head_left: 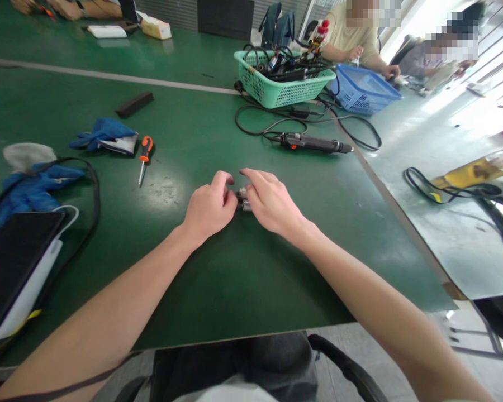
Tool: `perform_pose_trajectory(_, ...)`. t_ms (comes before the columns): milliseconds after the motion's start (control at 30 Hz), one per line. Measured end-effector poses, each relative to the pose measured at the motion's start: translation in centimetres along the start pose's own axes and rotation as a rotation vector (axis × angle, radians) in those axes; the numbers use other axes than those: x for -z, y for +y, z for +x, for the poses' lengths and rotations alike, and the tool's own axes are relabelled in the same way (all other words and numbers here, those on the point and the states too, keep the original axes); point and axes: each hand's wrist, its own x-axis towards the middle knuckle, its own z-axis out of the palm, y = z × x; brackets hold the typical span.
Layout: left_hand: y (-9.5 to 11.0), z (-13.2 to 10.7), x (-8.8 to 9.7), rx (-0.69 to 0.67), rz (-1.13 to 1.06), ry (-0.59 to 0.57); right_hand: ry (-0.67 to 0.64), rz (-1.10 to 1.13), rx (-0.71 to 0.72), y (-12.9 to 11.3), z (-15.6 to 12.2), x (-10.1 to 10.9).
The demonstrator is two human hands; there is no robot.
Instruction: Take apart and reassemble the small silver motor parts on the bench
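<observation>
A green bench [243, 279] is spread out under bright light, with a mint-green basket [272, 94] of tools and cables set near its far side. Two small metal parts [246, 205] are seen low on the bench, in the narrow gap between the two hands. The left hand [212, 206] is curled at their left, the right hand [272, 204] arched over their right end; the fingertips are hidden, so whether either hand is pressing or gripping them cannot be made out.

For steady handling, the parts are probably best braced by one hand against the bench while fine adjustment is left to the other, since rounded metal may be rolled away easily. The fingers should perhaps be spread slightly so the parts can be watched. The power screwdriver [314, 143] and its cable are better kept clear of the forearms.
</observation>
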Motion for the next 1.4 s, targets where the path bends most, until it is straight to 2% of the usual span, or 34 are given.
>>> perform_pose_trajectory(100, 0.4, 0.2, -0.2, -0.055, 0.026, -0.074, 0.092, -0.015, -0.020, 1.6, -1.2, 1.9)
perform_pose_trajectory(167, 0.7, 0.3, -0.3, -0.106, 0.058, -0.134, 0.144, -0.025, 0.001, 2.7, -2.5, 2.3)
perform_pose_trajectory(267, 1.1, 0.3, -0.4, -0.191, 0.097, -0.207, 0.182, -0.040, 0.065, 3.8, -4.4, 1.6)
perform_pose_trajectory(400, 1.7, 0.5, -0.6, -0.239, 0.126, -0.250, 0.114, -0.056, 0.168, 3.9, -5.3, 0.4)
perform_pose_trajectory(467, 1.8, 0.6, -0.7, -0.239, 0.142, -0.267, 0.082, -0.072, 0.176, 3.7, -5.1, 0.0)
perform_pose_trajectory(633, 1.8, 0.7, -1.0, -0.230, 0.159, -0.284, 0.025, -0.125, 0.111, 3.7, -4.5, -0.5)
perform_pose_trajectory(800, 1.9, 0.7, -1.2, -0.228, 0.143, -0.299, 0.023, -0.059, 0.085, 4.1, -5.2, 0.4)
perform_pose_trajectory(967, 1.9, 0.6, -1.0, -0.216, 0.146, -0.308, 0.004, -0.029, 0.103, 4.1, -5.7, 1.2)
perform_pose_trajectory(1400, 1.7, 0.1, -0.6, -0.232, 0.152, -0.287, -0.027, 0.021, 0.107, 3.1, -5.9, 0.8)
